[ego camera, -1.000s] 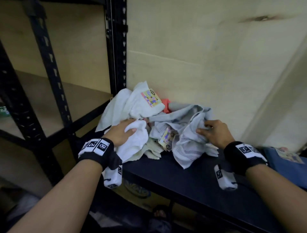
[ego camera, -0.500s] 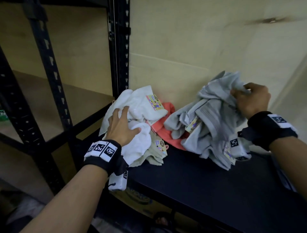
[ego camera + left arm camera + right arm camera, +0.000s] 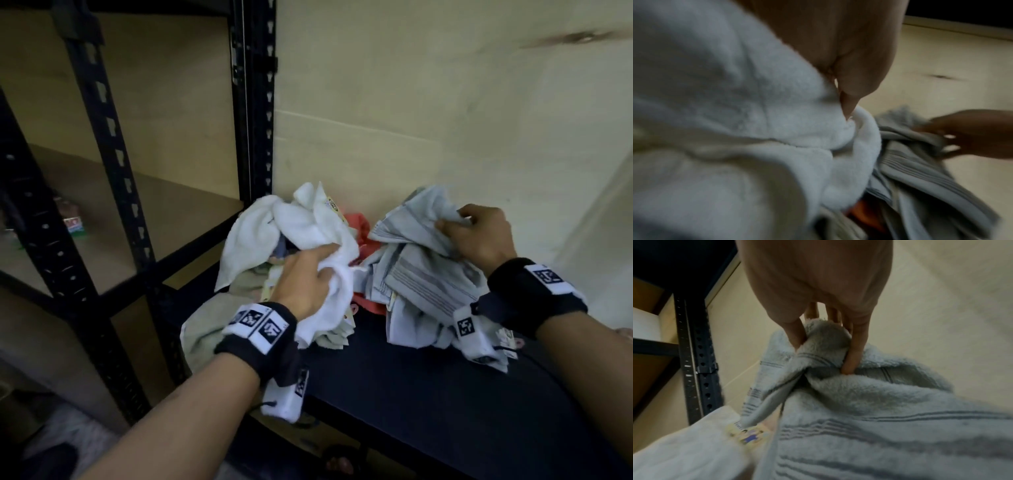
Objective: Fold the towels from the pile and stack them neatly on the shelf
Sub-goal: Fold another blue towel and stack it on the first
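A pile of crumpled towels lies on a dark table (image 3: 428, 394) against the wall. My left hand (image 3: 308, 277) grips a white towel (image 3: 308, 222) (image 3: 735, 113) at the pile's left side. My right hand (image 3: 479, 236) (image 3: 824, 337) pinches a bunched fold of a grey striped towel (image 3: 428, 270) (image 3: 879, 418) and holds it a little off the table, to the right of the pile. A coral towel (image 3: 363, 240) and a pale green towel (image 3: 209, 329) lie underneath. The black metal shelf (image 3: 113, 192) with wooden boards stands to the left.
The cream wall (image 3: 445, 120) runs close behind the pile. A shelf upright (image 3: 253, 102) stands right beside the white towel. A small red and green object (image 3: 73, 224) sits on the shelf board at far left. The pale green towel hangs over the table's left edge.
My right hand has pulled the grey striped towel up and right, out of the pile, then lowered it somewhat. My left hand shifted from pressing the white towel to gripping it.
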